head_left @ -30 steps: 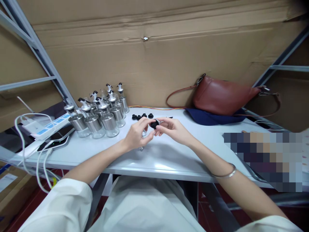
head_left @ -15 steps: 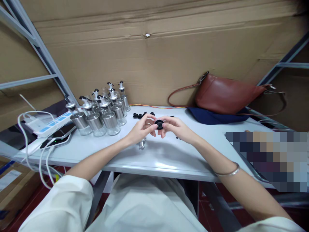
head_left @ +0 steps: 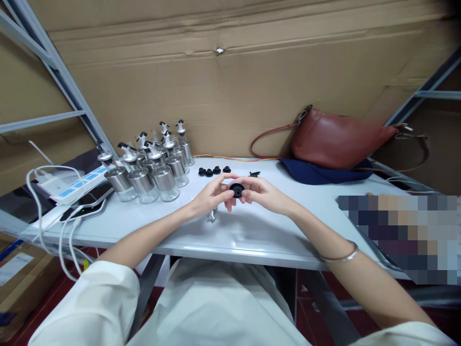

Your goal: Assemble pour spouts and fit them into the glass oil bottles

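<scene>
Between my two hands I hold a round black stopper, its flat face with a hole turned toward me. My left hand grips its left edge with thumb and fingers. My right hand pinches the right edge the same way. Just below my left hand a small silver pourer head lies on the table, partly hidden by the fingers. Behind the hands sit several black stoppers in a row. Some thin black pieces lie to their right.
Several glass bottles with steel sleeves and pourer tops stand together at the left. A power strip with white cables is beyond them. A brown bag rests on dark blue cloth at the back right. Cardboard walls the back.
Both hands have lowered slightly with the black stopper, and it has tilted a little. More of the black stoppers and thin black pieces behind the hands now shows.
</scene>
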`<state>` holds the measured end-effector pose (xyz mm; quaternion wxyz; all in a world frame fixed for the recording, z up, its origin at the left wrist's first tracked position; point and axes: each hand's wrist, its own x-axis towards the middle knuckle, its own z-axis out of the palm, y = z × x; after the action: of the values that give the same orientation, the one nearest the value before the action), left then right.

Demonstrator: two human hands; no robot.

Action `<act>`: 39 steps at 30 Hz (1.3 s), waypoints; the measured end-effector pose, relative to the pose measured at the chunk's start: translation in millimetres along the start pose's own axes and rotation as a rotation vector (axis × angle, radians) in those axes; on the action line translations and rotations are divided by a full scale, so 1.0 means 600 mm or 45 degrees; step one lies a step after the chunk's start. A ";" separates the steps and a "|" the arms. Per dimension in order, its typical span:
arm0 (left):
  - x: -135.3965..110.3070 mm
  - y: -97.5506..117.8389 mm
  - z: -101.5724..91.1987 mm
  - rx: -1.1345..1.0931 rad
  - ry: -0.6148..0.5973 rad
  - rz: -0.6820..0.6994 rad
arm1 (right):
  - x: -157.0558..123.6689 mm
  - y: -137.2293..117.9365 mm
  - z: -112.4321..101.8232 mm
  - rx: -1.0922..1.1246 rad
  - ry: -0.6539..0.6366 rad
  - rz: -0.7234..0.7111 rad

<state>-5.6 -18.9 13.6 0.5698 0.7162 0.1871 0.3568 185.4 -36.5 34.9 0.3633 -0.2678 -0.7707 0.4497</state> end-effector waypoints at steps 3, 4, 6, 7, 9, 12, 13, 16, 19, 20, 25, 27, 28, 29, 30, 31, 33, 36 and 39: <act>0.000 -0.001 -0.002 -0.020 -0.069 -0.024 | -0.001 0.000 0.002 0.009 -0.064 -0.035; 0.000 -0.002 -0.003 -0.022 -0.099 -0.028 | -0.001 0.001 0.003 0.023 -0.091 -0.048; -0.001 -0.002 -0.004 -0.020 -0.149 -0.036 | -0.002 0.002 0.004 0.051 -0.144 -0.068; -0.001 -0.001 -0.004 -0.022 -0.164 -0.037 | -0.002 0.003 0.005 0.060 -0.163 -0.071; -0.001 -0.001 -0.003 -0.028 -0.179 -0.042 | -0.002 0.004 0.005 0.074 -0.183 -0.069; -0.001 0.000 -0.002 -0.028 -0.176 -0.059 | -0.001 0.005 0.006 0.087 -0.187 -0.058; -0.001 -0.001 -0.002 -0.024 -0.170 -0.068 | -0.001 0.005 0.006 0.083 -0.185 -0.056; -0.001 -0.001 0.000 -0.011 -0.138 -0.099 | -0.001 0.006 0.005 0.029 -0.174 -0.050; -0.003 0.001 0.002 0.003 -0.106 -0.147 | -0.002 0.008 0.005 -0.100 -0.134 -0.029; -0.004 0.002 0.002 0.010 -0.103 -0.169 | -0.003 0.009 0.004 -0.152 -0.109 -0.019; -0.003 -0.005 0.002 0.031 -0.132 -0.220 | -0.004 0.011 0.004 -0.330 -0.039 0.014; -0.002 -0.011 0.002 0.001 -0.130 -0.192 | -0.004 0.010 0.005 -0.344 -0.063 0.013; -0.001 -0.014 0.002 -0.017 -0.129 -0.173 | -0.004 0.008 0.006 -0.346 -0.079 0.014; 0.000 -0.016 0.002 -0.032 -0.127 -0.156 | -0.004 0.006 0.006 -0.347 -0.098 0.016; 0.000 -0.018 0.002 -0.040 -0.127 -0.145 | -0.004 0.004 0.007 -0.351 -0.114 0.019; 0.001 -0.019 0.002 -0.038 -0.128 -0.142 | -0.004 0.003 0.007 -0.361 -0.126 0.022; 0.001 -0.018 0.002 -0.025 -0.123 -0.145 | -0.004 0.000 0.008 -0.392 -0.135 0.023; 0.001 -0.016 0.002 -0.014 -0.107 -0.152 | -0.004 -0.002 0.009 -0.449 -0.117 0.007; 0.001 -0.014 0.003 -0.006 -0.095 -0.143 | -0.004 -0.002 0.012 -0.482 -0.089 -0.040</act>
<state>-3.0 -17.5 5.6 0.5971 0.7161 0.2049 0.2978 181.3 -42.5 32.7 0.2864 -0.3038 -0.8577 0.3000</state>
